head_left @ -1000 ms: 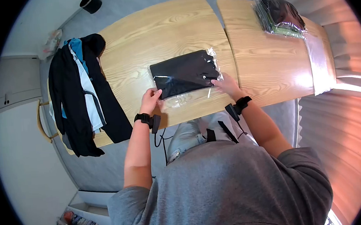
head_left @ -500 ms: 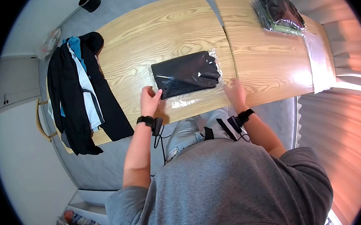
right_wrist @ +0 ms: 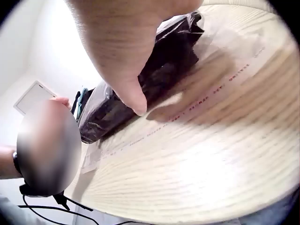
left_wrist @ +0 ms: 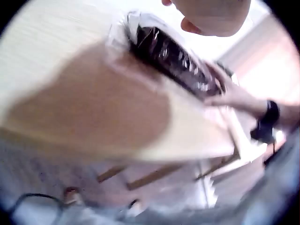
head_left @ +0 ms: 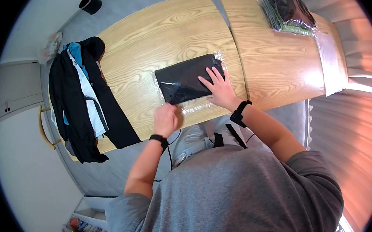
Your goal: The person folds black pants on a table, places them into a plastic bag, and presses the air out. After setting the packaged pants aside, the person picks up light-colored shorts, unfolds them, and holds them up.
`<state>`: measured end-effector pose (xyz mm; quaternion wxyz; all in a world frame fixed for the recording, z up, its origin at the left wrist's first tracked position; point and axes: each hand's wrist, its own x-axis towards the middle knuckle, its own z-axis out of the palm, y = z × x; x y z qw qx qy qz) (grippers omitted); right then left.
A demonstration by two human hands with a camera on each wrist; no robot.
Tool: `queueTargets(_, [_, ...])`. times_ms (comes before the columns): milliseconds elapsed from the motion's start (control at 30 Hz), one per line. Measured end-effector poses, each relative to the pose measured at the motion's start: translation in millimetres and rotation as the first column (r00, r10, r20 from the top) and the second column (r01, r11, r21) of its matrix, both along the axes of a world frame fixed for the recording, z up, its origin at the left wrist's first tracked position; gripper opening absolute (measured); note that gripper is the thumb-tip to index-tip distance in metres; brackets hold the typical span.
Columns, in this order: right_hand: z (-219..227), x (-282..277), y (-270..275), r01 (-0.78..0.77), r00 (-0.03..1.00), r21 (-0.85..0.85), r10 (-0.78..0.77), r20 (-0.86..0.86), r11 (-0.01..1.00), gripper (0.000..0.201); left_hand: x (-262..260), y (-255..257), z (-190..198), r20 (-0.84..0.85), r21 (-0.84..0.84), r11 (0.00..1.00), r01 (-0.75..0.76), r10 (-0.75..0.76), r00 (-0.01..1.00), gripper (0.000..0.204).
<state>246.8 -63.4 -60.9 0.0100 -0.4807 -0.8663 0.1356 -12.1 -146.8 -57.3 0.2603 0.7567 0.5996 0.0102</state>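
A black folded garment in a clear plastic bag [head_left: 182,76] lies on the wooden table [head_left: 158,31] in front of me. My right hand [head_left: 218,88] rests flat on the bag's right half with its fingers spread. In the right wrist view its thumb [right_wrist: 126,61] presses down beside the bag [right_wrist: 164,65]. My left hand [head_left: 166,119] is curled in a loose fist just off the bag's near-left corner, by the clear flap [head_left: 189,107]. I cannot see whether anything is between its fingers. The left wrist view is blurred and shows the bag [left_wrist: 173,51] and the right hand [left_wrist: 234,96].
A heap of black, white and blue clothes [head_left: 83,97] covers the table's left end. A stack of bagged garments [head_left: 288,9] and flat clear bags [head_left: 331,60] lie on the adjoining table at right. A black round object [head_left: 88,3] stands on the floor beyond.
My right hand moved from the table beside the bag onto the bag itself. My left hand drew back from the bag's left corner towards me and curled up.
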Motion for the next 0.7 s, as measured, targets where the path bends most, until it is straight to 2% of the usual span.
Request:
queueTargets(33, [-3,3,1,-0.004,1.0,-0.003,0.004,0.0,1.0,0.088,-7,-15,-13,0.086,0.218,0.948,0.232,-0.256,0.963,0.042])
queueTargets(100, [-6,5,5,-0.05,0.999,0.022,0.05,0.018,0.999,0.085,-12,-34,-28,0.11,0.264,0.924,0.275,-0.312,0.944,0.047])
queueTargets(267, [-5,6,11,-0.054,0.996,0.077,0.048,0.077,0.996,0.084,-26,-44,-49,0.069,0.252,0.931,0.264,-0.29,0.955,0.053])
queueTargets(367, [-8,3,12,-0.05,0.996,0.115,0.041,0.075,0.992,0.083,-26,-41,-46,0.057,0.255,0.926,0.279,-0.302,0.951,0.054])
queueTargets(533, [-11,-4,7,0.008,1.0,0.088,-0.009,0.019,0.996,0.081,-18,-35,-27,0.043,0.218,0.935,0.28,-0.296,0.954,0.052])
queueTargets(633, [-4,-9,5,0.059,0.998,0.111,-0.056,-0.035,0.992,0.077,-3,-20,-5,0.071,0.141,0.954,0.265,-0.277,0.958,0.05])
queueTargets(700, [-5,-13,-1,0.027,0.998,0.129,-0.018,-0.068,0.991,0.072,21,-2,6,0.191,0.333,0.931,0.15,-0.223,0.956,0.048])
